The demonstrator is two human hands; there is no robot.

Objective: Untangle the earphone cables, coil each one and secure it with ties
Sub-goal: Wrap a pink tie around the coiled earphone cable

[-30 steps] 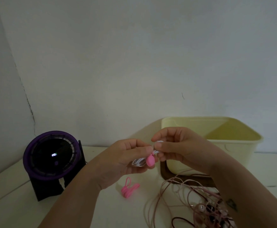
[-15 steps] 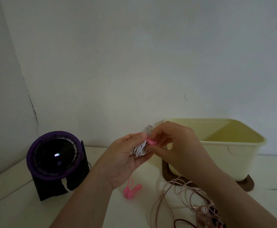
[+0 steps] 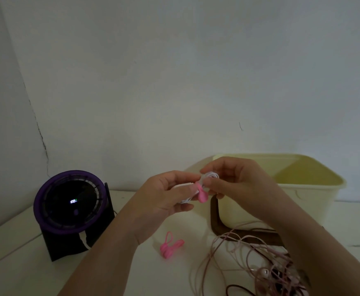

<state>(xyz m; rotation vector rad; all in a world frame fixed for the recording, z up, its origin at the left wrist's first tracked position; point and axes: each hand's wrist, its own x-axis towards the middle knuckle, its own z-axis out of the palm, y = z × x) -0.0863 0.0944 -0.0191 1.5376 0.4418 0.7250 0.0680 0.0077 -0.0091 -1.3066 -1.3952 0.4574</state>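
A coiled white earphone cable is held up above the table between both hands. My left hand grips one side of the coil and my right hand pinches the other side. A pink tie is wrapped around the coil's middle, its rounded end hanging below my fingers. More pink ties lie on the white table. A tangle of pink and dark earphone cables lies at the lower right, partly hidden by my right forearm.
A pale yellow tub stands on a dark wooden base at the back right. A purple round fan on a black stand sits at the left. A white wall closes the back.
The hands have turned the white coil, and the pink tie's rounded end now hangs down in view between them. The camera view has shifted slightly.
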